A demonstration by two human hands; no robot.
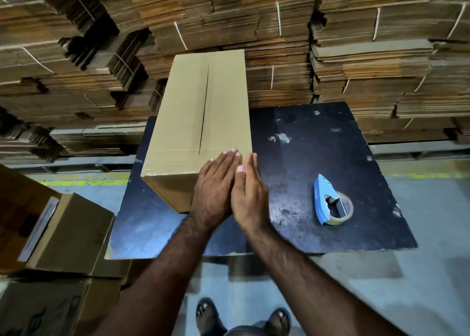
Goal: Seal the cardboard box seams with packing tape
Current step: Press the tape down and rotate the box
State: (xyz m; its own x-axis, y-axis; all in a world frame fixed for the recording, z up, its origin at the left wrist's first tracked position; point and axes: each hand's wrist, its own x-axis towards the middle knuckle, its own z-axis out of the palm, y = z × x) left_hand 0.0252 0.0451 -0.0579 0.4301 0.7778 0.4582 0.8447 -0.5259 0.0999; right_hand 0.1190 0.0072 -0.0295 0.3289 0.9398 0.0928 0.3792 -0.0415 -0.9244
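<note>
The long tan cardboard box (pixel 201 117) lay closed on the black table (pixel 318 157), its centre seam slightly gaping. Both the left hand (pixel 216 185) and right hand (pixel 250 196) pressed flat and open on its near corner. The blue tape dispenser (pixel 328 201) lay apart.

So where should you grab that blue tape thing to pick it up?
Probably by the blue body of the tape dispenser, coming from above with the right hand, which is nearer. It lies flat on the black table, its long blue part running toward the pointed far end, so fingers can wrap across it. The tape roll sits at the near end; holding that would likely stop it turning.
</note>
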